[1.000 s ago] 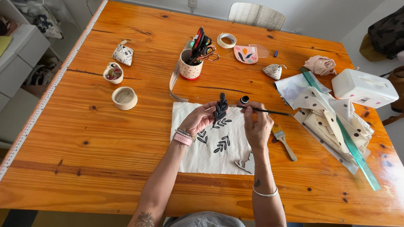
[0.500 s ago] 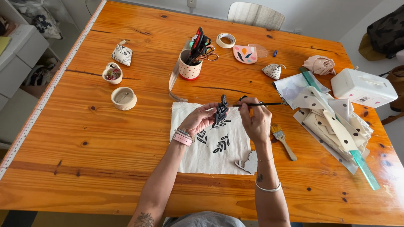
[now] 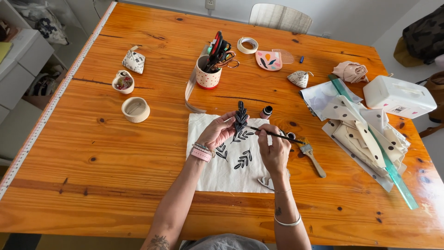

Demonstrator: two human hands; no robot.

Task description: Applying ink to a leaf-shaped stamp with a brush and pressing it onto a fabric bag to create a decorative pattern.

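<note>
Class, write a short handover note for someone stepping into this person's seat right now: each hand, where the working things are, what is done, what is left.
Left hand: holds a black leaf-shaped stamp upright above the cloth.
Right hand: grips a thin black-handled brush, tip at the stamp.
Working things: cream fabric square lies flat on the wooden table; small open paint bottle stands just beyond the cloth; flat wooden-handled brush lies to the right.
Done: several black leaf sprigs are printed on the fabric.
Left: much of the cloth is unprinted; the stamp seems to be mid-inking.

Cream cloth (image 3: pixel 217 173) with black leaf prints; white cup (image 3: pixel 207 76) with red dots.
</note>
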